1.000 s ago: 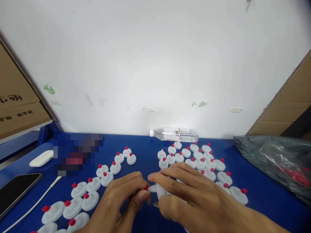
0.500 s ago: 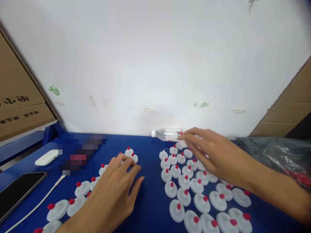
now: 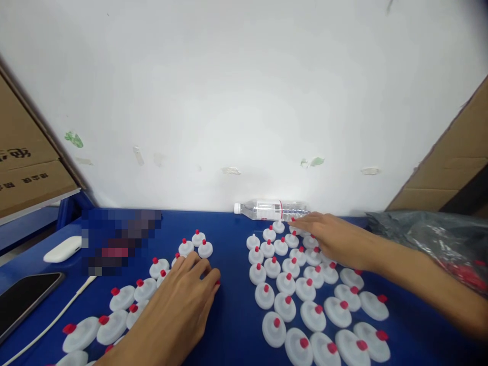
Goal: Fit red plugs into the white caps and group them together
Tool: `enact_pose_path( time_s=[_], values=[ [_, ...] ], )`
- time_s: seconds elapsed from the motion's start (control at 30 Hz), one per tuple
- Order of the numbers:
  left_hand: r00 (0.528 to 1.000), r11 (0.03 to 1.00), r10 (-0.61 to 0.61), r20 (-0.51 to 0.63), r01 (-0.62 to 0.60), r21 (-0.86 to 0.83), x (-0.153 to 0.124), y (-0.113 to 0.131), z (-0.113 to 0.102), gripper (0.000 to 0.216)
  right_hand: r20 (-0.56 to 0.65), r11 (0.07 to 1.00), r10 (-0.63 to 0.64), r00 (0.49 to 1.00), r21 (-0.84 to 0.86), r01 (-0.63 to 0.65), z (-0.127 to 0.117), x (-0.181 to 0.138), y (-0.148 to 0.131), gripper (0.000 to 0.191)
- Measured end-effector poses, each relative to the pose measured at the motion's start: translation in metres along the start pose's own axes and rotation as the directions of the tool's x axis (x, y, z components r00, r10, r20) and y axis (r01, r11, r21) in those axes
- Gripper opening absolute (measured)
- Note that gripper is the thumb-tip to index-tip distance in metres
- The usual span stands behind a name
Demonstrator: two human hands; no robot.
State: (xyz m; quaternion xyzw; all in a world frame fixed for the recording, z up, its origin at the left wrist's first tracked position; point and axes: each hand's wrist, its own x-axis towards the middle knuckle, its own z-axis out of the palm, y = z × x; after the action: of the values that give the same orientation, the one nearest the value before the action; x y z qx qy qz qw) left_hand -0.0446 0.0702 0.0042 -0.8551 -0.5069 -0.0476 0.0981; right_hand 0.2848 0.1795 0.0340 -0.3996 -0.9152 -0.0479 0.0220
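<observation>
My left hand is low over the left group of white round lids, its fingers curled and closed at the tips. A small red cap shows at its thumb and index fingertips; what lies beneath is hidden. My right hand reaches over the back of the right group, fingers stretched out and pointing left. Its fingertips are at a red-tipped white lid, partly covered by them. Just left of them sits a white lid with no red tip visible. Another plain white lid stands at the group's left edge.
A clear bottle lies along the white wall. A dark plastic bag with red pieces is at the right. On the left are a phone, a white cable, a white case and a cardboard box.
The fingers of my left hand have closed, and a red cap now shows at their tips. My right hand has moved slightly down and right, uncovering the plain lid and more of the bottle.
</observation>
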Motion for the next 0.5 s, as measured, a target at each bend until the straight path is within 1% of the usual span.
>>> enact_pose_path(
  time_s=[0.1,0.17,0.23,0.33,0.4,0.5],
  values=[
    [0.993,0.998,0.037,-0.115,-0.042,-0.037,-0.001,0.0027,-0.0044,0.027,0.038,0.999,0.034,0.999,0.021,-0.035,0.0005,0.0005,-0.0047,0.077],
    [0.987,0.997,0.03,-0.157,-0.041,-0.063,-0.0016,0.0046,-0.0073,0.027,0.062,0.998,0.056,0.997,0.019,-0.057,0.0007,-0.0004,-0.0071,0.077],
    [0.987,0.996,0.011,-0.162,-0.025,-0.087,-0.0022,0.0063,-0.0092,0.027,0.074,0.998,0.068,0.995,0.008,-0.069,0.0008,-0.0017,-0.0081,0.078],
    [0.991,0.991,-0.006,-0.136,-0.012,-0.132,-0.0034,0.008,-0.0099,0.026,0.071,0.999,0.052,0.996,-0.012,-0.051,-0.0012,-0.003,-0.0078,0.077],
    [0.992,0.984,-0.022,-0.122,0.0,-0.175,-0.0039,0.0085,-0.0091,0.026,0.06,0.998,0.045,0.997,-0.038,-0.042,-0.0045,-0.0024,-0.0076,0.075],
    [0.992,0.973,-0.047,-0.114,0.02,-0.229,-0.0035,0.0087,-0.0084,0.025,0.049,0.995,0.068,0.996,-0.082,-0.063,-0.0091,-0.0003,-0.0079,0.069]
  ],
)
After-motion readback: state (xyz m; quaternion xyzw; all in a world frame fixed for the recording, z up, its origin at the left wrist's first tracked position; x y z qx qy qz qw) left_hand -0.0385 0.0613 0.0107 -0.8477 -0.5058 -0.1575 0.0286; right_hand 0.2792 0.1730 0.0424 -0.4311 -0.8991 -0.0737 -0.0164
